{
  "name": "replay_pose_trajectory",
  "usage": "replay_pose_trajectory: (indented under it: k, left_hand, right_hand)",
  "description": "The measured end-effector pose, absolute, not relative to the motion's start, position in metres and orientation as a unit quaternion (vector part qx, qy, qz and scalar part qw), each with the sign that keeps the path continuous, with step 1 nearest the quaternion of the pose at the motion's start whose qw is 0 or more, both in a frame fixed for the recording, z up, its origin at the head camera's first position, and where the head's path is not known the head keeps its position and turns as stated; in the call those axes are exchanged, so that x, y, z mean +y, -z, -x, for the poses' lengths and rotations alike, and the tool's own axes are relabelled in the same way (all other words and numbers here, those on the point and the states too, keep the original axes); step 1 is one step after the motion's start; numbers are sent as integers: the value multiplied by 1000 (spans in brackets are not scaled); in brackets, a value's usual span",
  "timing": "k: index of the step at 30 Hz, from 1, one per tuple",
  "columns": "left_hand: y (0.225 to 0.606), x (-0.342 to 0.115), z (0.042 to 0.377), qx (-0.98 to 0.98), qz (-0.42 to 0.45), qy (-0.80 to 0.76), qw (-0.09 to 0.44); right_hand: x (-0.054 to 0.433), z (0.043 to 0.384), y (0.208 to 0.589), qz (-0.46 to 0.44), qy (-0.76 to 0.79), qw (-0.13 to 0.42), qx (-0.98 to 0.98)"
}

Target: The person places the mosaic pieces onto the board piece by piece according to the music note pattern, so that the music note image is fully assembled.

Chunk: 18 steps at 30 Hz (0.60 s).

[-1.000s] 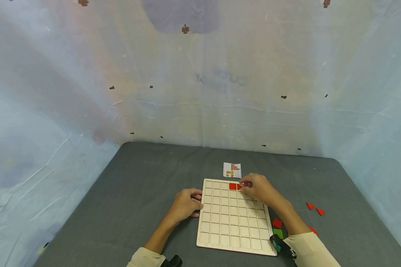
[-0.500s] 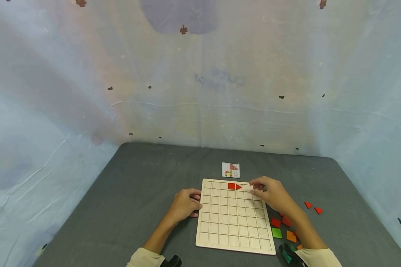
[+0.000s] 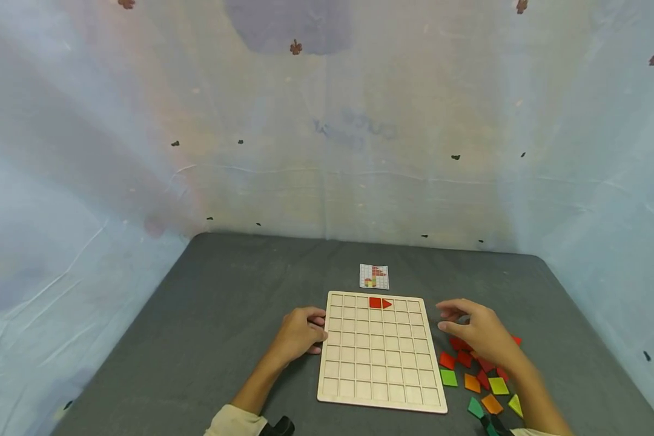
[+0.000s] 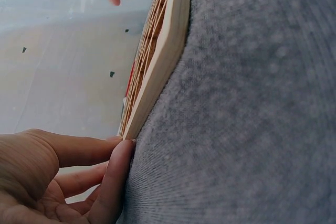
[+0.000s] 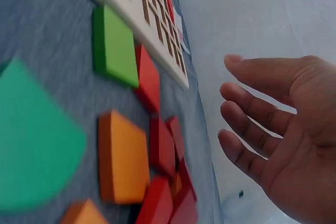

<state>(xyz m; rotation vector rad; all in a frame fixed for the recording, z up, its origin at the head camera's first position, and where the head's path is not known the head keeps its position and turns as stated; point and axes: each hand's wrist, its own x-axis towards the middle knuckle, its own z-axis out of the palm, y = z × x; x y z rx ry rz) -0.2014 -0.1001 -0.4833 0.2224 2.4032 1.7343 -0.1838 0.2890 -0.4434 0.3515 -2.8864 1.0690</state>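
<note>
The left hand (image 3: 295, 332) rests its relaxed fingers against the left edge of the wooden board (image 3: 378, 356) on the table (image 3: 251, 275). The right hand (image 3: 479, 330), its grip slack, hovers near coloured tiles (image 3: 472, 383).

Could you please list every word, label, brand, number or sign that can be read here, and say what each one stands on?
No text can be read for certain.
Backdrop: faint bluish marks that resemble writing, too blurred to read.
Card: a coloured pattern on a grid; any lettering would be too small to read.
Wooden board and loose pieces: no lettering visible.
</note>
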Motion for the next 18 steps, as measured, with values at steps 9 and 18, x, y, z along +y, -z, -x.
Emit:
replay_pose_trajectory:
  k: [9,18]
  left_hand:
    - [483,-100,202,809,-72,-577,86]
    - [484,-100,202,806,-77,-580,83]
  right_hand:
    - [313,177,452,-73,-357,-35,-931]
    - [325,178,456,-67,-332,-68,-939]
